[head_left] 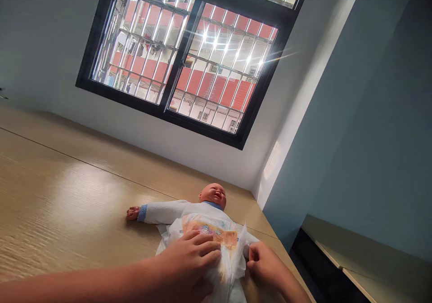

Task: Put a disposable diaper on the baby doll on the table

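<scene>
A baby doll [212,193] lies on its back on the wooden table, in a white top with blue trim, one arm stretched to the left. A white diaper [225,238] with an orange printed band covers its belly. Across the front of the diaper rests my left hand [194,258], palm down with fingers extended. At the diaper's right side my right hand [265,263] is closed, its thumb and curled fingers pinching the edge. The doll's lower body is largely hidden by the diaper and my left hand.
The light wood table [84,195] has a seam along its far side and ends at a right edge. Beyond that edge stands a lower wood-topped piece [364,249] with a dark side. A barred window [189,60] is set in the wall behind.
</scene>
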A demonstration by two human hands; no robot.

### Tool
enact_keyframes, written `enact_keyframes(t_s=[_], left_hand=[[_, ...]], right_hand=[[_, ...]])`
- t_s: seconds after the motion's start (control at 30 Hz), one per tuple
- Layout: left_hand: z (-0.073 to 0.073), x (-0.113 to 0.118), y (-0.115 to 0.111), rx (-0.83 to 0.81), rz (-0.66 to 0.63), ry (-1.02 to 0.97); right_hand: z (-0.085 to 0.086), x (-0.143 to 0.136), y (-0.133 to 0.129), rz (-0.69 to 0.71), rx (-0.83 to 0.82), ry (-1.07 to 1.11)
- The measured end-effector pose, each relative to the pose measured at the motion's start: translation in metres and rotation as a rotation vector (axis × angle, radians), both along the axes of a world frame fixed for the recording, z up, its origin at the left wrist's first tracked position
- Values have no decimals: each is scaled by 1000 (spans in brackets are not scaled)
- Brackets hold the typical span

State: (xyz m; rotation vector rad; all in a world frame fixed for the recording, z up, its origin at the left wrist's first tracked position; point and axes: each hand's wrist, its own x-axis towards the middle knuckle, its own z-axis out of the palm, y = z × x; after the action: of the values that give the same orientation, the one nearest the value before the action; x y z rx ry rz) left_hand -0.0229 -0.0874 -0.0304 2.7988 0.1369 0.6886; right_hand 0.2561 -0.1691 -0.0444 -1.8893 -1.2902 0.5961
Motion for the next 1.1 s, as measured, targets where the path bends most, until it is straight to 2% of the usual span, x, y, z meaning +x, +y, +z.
enact_keyframes(t_s=[0.2,0.43,0.7,0.8,0.93,1.0,1.1], left_hand=[[-2,0,1,43,16,-9],[-3,-1,1,66,17,-27],[11,-5,-1,132,102,-95],[18,-5,-3,178,164,-66],[17,-2,-6,249,191,-30],[13,0,-6,269,192,-47],[7,1,-4,252,197,-75]], right_hand=[[6,-17,1,198,-51,43],[20,-48,2,387,141,358],[25,-74,-4,542,131,412],[20,-70,1,426,171,385],[7,-50,14,76,284,357],[2,-37,18,-48,307,336],[-5,-21,22,-94,241,254]])
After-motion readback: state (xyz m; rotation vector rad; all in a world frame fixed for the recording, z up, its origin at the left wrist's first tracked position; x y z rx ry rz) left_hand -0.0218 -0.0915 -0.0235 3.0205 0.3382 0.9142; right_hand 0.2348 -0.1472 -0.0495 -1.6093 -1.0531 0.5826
